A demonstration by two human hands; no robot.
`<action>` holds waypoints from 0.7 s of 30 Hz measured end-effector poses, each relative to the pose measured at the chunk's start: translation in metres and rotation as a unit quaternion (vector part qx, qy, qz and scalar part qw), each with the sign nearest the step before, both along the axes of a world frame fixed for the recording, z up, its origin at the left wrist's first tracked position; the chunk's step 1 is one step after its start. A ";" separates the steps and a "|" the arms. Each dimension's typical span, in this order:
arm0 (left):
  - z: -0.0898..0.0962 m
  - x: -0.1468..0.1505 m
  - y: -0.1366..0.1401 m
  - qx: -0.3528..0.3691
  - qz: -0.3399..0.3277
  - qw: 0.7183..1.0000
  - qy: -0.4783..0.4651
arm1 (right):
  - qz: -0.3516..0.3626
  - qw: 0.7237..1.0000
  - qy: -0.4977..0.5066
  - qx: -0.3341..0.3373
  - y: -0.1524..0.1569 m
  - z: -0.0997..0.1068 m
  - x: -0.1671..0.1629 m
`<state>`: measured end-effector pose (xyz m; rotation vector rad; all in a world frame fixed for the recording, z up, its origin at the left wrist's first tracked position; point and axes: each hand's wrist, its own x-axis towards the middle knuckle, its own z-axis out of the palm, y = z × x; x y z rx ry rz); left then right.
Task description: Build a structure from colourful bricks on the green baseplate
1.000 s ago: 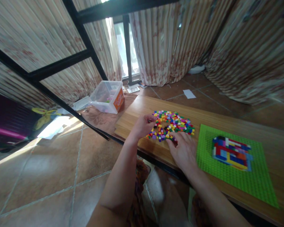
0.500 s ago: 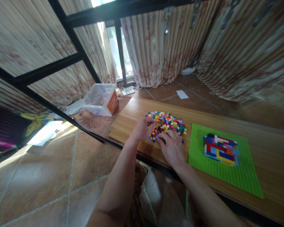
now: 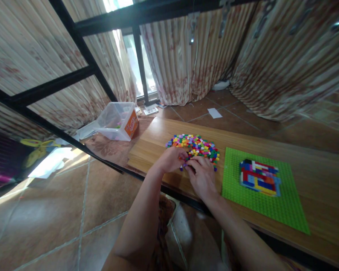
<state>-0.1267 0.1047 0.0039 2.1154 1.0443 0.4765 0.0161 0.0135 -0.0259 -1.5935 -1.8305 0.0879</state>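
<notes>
A heap of small building bricks (image 3: 199, 145) in many colours is spread over the wooden table. My left hand (image 3: 173, 158) is at the heap's near left side, its fingers bent and closed together; whatever lies between them is too small to make out. Close beside it, my right hand (image 3: 203, 175) pinches a small purple brick (image 3: 185, 165) between thumb and fingers at the heap's near edge. To the right lies a green baseplate (image 3: 231, 203), bearing a block built of red, blue, yellow and white bricks (image 3: 260, 177).
Beyond the table's left end stands a clear plastic box (image 3: 117, 122) with an orange label and a few pieces inside. A black metal frame (image 3: 81, 49) crosses the left and top. Papers (image 3: 214, 113) lie on the tiled floor.
My left hand has come down and closer to my right hand, its fingers now near the purple brick. The whole view has shifted slightly.
</notes>
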 end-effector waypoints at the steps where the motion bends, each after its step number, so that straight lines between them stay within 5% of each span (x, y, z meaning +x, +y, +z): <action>1: 0.000 0.001 0.001 0.003 0.005 1.000 0.000 | -0.003 1.000 0.007 0.000 0.000 0.000 0.000; 7: 0.011 0.003 -0.001 -0.016 0.039 0.994 -0.103 | -0.010 0.994 0.109 -0.004 0.001 0.009 0.007; 13: 0.021 0.018 -0.013 -0.163 0.001 0.953 -0.256 | -0.011 0.958 0.280 -0.067 -0.004 0.021 0.020; 21: 0.025 0.037 -0.019 -0.214 0.008 0.932 -0.293 | -0.016 0.936 0.344 -0.074 -0.012 0.027 0.038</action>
